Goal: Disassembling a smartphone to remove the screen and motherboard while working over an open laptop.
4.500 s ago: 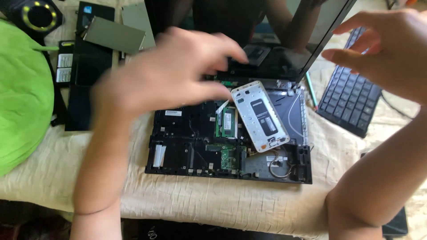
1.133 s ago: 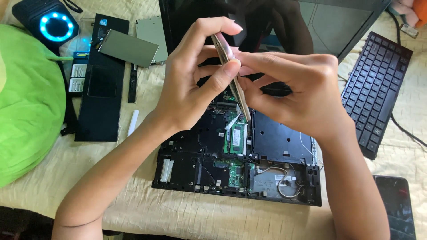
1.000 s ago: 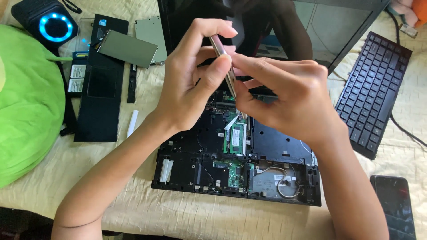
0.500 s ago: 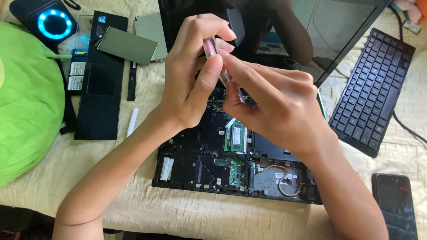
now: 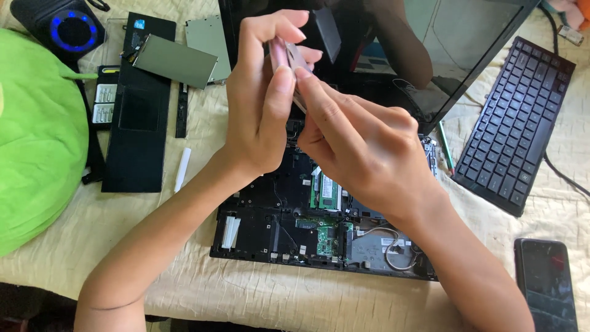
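A pale pinkish-silver flat drive (image 5: 287, 58) sits at twelve o'clock. The opened laptop base (image 5: 276, 227) at six is black, with green circuit boards (image 5: 326, 193). At nine lies a bright green cushion (image 5: 34, 129); at eleven, a black speaker (image 5: 72, 31) ringed in blue. The keyboard (image 5: 513, 123) at three is dark navy-black, on a cream bedsheet (image 5: 203, 289).

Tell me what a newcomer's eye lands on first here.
Both hands, the left hand and right hand, pinch a thin flat part above an opened laptop base at centre. A bright green cushion fills the left edge; a loose black keyboard lies at right.
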